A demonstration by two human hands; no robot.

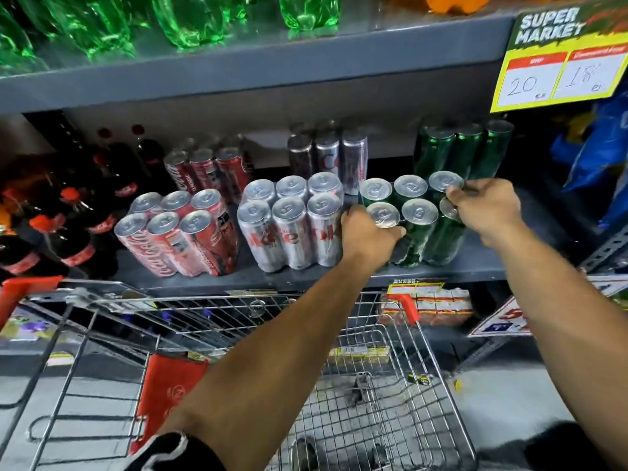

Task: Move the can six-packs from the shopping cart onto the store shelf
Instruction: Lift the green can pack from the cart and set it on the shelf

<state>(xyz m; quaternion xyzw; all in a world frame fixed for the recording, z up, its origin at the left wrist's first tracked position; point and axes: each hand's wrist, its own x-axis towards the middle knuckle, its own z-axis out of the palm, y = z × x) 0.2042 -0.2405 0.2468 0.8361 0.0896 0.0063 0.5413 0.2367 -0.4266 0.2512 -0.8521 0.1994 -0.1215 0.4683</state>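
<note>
The green six-pack (413, 220) stood on the store shelf (475, 263), right of centre in the frame, with both hands clamped on it. The left hand (368, 234) gripped its near-left corner low on the cans, and the right hand (486, 207) pinched the tops at its far-right end, a hold that probably served to square the pack against its neighbour and slide it back. No brand on the green cans was legible.

Just left, touching or nearly so, sat a silver six-pack (292, 224) with partial lettering that looked like "Diet Coke", and left of that a red six-pack (180, 236) in Coca-Cola script. Matching packs stood behind each one, so the colours ran in columns, likely for tidy facing. Dark cola bottles (64, 229) filled the left edge; green bottles (190, 18) lay on the tier above.

At upper right a sign (560, 52) read "SUPER MARKET" with handwritten "20" and "18". The shopping cart (373, 385) below looked empty of six-packs, suggesting the job was nearly done.
</note>
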